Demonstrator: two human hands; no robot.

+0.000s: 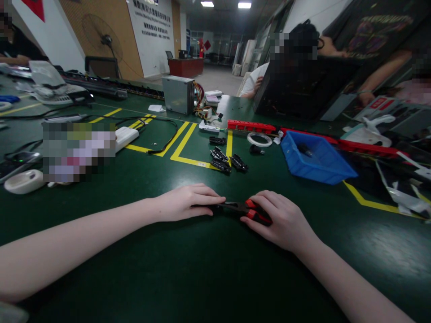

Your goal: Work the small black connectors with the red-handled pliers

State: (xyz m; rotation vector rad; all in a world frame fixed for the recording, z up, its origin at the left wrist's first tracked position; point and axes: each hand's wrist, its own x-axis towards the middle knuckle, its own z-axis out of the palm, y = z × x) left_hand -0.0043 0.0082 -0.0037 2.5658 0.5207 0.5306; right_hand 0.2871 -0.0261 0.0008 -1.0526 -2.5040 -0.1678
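Observation:
My right hand (281, 220) is wrapped round the red and black handles of a pair of pliers (251, 210). The jaws point left, toward the fingertips of my left hand (188, 202). Those fingers are closed on a small dark piece that meets the plier jaws; most of it is hidden under the fingers, so its kind does not show. Just beyond my hands, several black plastic parts (220, 154) lie on the green table (188, 278).
A blue bin (319, 166) with a dark item inside stands at the right. Behind it runs a red strip (251, 126), near a white ring (259, 139). A metal power supply box (178, 95) with cables sits farther back. At the left are a white mouse (24, 181) and cables.

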